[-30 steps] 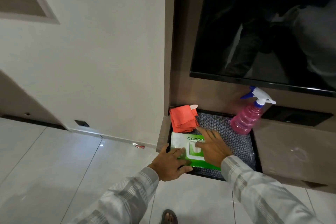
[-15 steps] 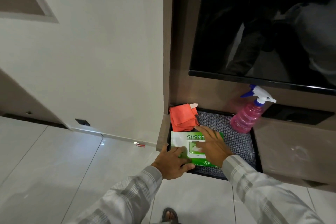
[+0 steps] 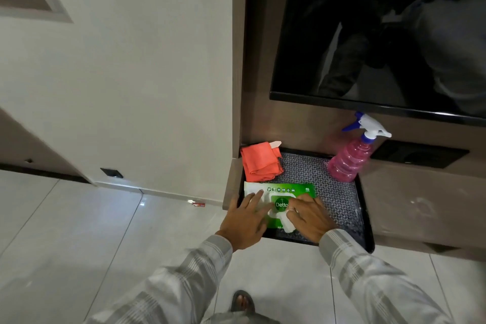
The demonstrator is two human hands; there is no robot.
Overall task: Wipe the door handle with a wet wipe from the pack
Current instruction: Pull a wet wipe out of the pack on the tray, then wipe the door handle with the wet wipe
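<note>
Green wipe pack (image 3: 292, 190) lies on the near-left of the tray (image 3: 342, 200). Your left hand (image 3: 246, 221) presses it flat, fingers spread; your right hand (image 3: 310, 218) pinches a white wipe (image 3: 287, 223). Risk: pulling fast drags several wipes, or lifts the pack.

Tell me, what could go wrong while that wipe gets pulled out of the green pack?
The left hand lies flat on only one end of the wipes pack, so the pack could lift or slide on the tray. The wipe pinched by the right hand might tear or drag a second one out. A sideways jerk could perhaps tip the spray bottle standing nearby.
</note>
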